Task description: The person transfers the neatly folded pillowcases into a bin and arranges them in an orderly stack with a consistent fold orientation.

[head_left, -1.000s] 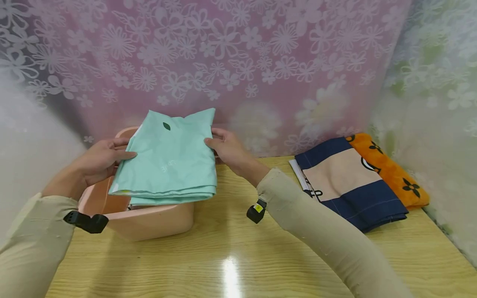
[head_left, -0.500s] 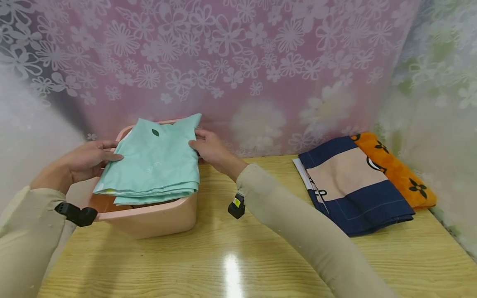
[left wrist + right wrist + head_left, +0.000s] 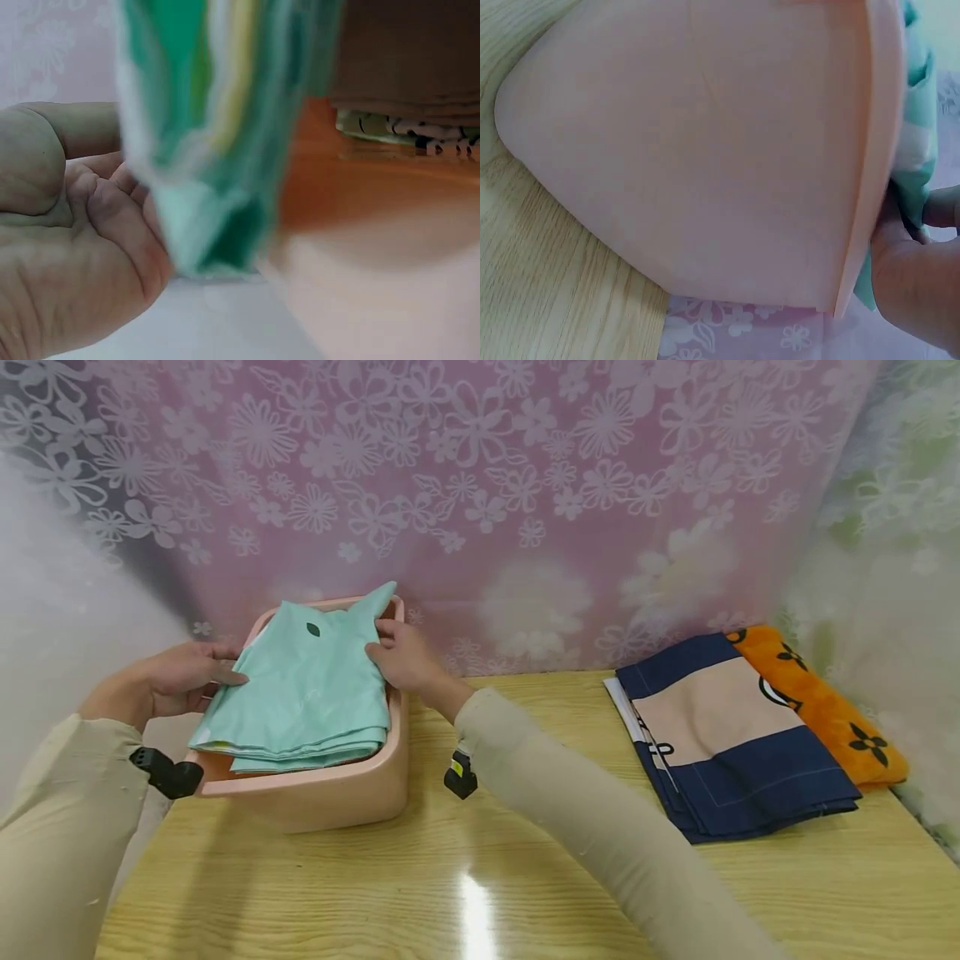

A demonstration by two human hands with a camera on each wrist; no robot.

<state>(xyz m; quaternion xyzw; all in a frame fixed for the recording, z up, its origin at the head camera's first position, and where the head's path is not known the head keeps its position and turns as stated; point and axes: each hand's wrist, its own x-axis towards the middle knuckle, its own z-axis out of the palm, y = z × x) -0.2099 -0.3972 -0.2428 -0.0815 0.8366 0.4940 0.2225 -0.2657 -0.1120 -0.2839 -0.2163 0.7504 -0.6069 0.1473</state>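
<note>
Mint cloth (image 3: pixel 300 693) held at both edges by left hand (image 3: pixel 176 681) and right hand (image 3: pixel 401 660).

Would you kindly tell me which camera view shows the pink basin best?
The head view: the whole pink basin shows, with the folded mint cloth in it. The right wrist view shows only its outer wall and rim; the left wrist view, a blurred inner part.

I see a mint-green folded cloth (image 3: pixel 300 697) bearing one dark leaf mark, a salmon-pink plastic basin (image 3: pixel 330 793), a navy-and-beige folded cloth (image 3: pixel 738 735), an orange black-flowered cloth (image 3: pixel 825 710), and a pale wood-grain counter (image 3: pixel 525 877).
</note>
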